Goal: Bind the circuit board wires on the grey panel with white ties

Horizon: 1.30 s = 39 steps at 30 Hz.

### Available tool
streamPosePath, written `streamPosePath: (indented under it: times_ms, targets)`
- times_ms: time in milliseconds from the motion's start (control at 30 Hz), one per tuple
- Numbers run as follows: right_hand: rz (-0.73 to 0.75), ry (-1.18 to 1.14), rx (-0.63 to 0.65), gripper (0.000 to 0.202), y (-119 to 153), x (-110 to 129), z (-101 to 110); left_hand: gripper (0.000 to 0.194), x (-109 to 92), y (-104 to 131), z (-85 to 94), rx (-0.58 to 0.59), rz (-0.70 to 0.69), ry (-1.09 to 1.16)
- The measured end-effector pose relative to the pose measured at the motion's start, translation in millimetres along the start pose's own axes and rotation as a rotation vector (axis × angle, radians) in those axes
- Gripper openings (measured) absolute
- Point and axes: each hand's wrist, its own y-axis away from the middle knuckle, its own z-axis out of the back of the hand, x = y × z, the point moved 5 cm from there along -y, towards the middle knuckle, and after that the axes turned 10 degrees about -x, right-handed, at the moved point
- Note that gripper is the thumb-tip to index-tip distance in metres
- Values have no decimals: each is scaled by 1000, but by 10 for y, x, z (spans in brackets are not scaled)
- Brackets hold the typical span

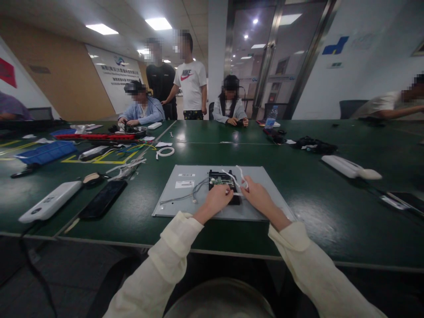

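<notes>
A flat grey metal panel (185, 194) lies on the green table in front of me. Near its middle sits a black holder with a green circuit board (221, 179), partly covered by my hands. Thin grey wires (196, 190) trail from the board across the panel's left side. My left hand (217, 199) is closed at the board's lower edge, pinching a white flat strip (237, 194). Just to its right, my right hand (256, 194) is closed on the same white strip, whose loose ends curl up above the board.
To the left lie a black phone (104, 198), a white power bank (51, 201) and a blue tray (46, 152). A coiled white strip (165, 152) rests beyond the panel. At right is a white device (347, 167). Several people sit or stand across the table.
</notes>
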Motion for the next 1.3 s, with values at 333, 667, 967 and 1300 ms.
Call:
streamPosePath:
  times_ms: [333, 667, 967, 1300]
  targets:
    - [-20, -271, -77, 22, -45, -30, 23, 25, 1, -20, 46, -24, 40, 42]
    - [22, -420, -73, 22, -39, -64, 17, 27, 47, -13, 25, -35, 55, 66]
    - [30, -311, 2, 23, -15, -42, -17, 27, 38, 11, -7, -41, 50, -17]
    - [74, 183, 47, 28, 75, 126, -39, 24, -21, 14, -18, 39, 34, -164]
